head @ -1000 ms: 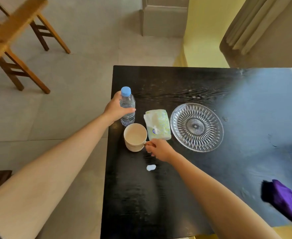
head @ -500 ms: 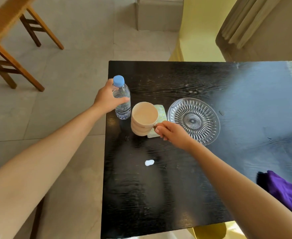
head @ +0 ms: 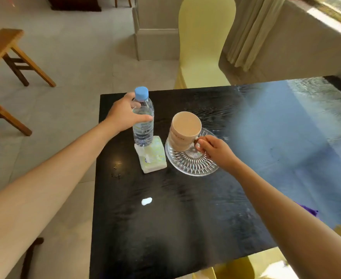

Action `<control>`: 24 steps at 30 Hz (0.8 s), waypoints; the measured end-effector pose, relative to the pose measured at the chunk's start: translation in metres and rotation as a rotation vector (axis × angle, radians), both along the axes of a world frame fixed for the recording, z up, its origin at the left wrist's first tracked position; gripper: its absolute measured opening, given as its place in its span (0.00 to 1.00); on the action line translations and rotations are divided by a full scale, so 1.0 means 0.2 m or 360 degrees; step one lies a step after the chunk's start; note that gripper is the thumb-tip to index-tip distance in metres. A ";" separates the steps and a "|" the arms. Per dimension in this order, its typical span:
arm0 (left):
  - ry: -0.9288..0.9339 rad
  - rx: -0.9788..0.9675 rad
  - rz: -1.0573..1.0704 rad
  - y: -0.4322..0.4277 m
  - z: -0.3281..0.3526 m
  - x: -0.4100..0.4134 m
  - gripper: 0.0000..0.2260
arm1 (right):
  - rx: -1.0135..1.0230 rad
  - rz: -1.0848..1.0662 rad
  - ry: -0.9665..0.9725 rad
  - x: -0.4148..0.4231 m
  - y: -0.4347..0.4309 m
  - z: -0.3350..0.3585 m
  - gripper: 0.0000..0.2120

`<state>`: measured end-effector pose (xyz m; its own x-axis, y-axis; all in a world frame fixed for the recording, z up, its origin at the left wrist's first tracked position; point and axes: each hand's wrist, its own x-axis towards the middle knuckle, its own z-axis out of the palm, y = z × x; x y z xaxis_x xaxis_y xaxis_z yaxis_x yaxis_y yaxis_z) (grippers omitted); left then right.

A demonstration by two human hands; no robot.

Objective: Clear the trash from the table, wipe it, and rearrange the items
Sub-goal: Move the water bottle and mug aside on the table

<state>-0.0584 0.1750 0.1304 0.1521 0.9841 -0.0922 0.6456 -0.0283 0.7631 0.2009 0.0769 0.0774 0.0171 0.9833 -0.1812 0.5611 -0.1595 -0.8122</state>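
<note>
Both bare forearms reach forward over the black table (head: 185, 228). The left arm comes in from the lower left, and the left hand (head: 123, 115) is curled around the upper body of a clear water bottle (head: 143, 121) with a blue cap (head: 141, 93). The thumb lies across the side of the bottle facing the camera, while the other fingers (head: 134, 103) wrap behind it just under the neck, so the hand is clamped on the bottle. The bottle stands upright, and its base appears over the far corner of a soft tissue pack (head: 152, 156) that lies below the fingers; whether it rests on the pack or is lifted off it cannot be told.

The right arm comes in from the lower right, with the wrist bent slightly. The right hand (head: 215, 152) pinches the handle of a beige mug (head: 183, 130), fingertips (head: 200, 141) closed on it at the mug's right side. The mug is tilted, its open mouth turned toward the camera, and sits to the left of the fingers over the far left part of a cut-glass plate (head: 193, 164). The plate lies directly under the hand and just beside the tissue pack.

Nearer the camera than both hands, a small white scrap (head: 146, 201) lies alone on the table, well apart from the fingers. A purple cloth (head: 310, 211) peeks out behind the right forearm.
</note>
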 end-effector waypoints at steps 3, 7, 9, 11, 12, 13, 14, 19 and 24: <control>-0.0045 -0.0021 -0.0048 0.01 0.04 0.21 0.33 | 0.0016 -0.0081 -0.0029 0.20 -0.01 0.01 0.14; -0.0074 -0.0049 -0.0153 0.02 0.05 0.56 0.33 | 0.0050 -0.0199 -0.0056 0.49 -0.06 0.00 0.13; -0.0076 -0.0074 -0.0208 0.03 0.04 0.75 0.34 | 0.0049 -0.0278 -0.0071 0.64 -0.10 -0.02 0.14; -0.0051 -0.0097 -0.0281 0.05 0.01 0.94 0.35 | 0.0041 -0.0346 -0.0067 0.79 -0.14 -0.06 0.15; -0.0031 -0.0103 -0.0323 0.06 -0.01 1.04 0.34 | 0.0036 -0.0390 -0.0071 0.86 -0.15 -0.08 0.14; -0.0001 -0.0099 -0.0362 0.06 -0.03 1.13 0.34 | 0.0030 -0.0445 -0.0075 0.93 -0.17 -0.10 0.14; 0.0034 -0.0094 -0.0394 0.07 -0.05 1.23 0.33 | 0.0025 -0.0510 -0.0079 1.00 -0.18 -0.12 0.14; 0.0094 -0.0178 -0.0508 0.14 -0.17 1.70 0.32 | 0.0006 -0.0762 -0.0141 1.31 -0.25 -0.27 0.13; 0.0056 -0.0188 -0.0609 0.20 -0.29 2.11 0.32 | 0.0036 -0.1030 -0.0123 1.56 -0.31 -0.45 0.13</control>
<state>0.3627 0.2158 0.0726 0.5004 0.8392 -0.2130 0.6311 -0.1852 0.7532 0.5134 0.0158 -0.0125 0.6195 0.7732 -0.1353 0.4142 -0.4684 -0.7804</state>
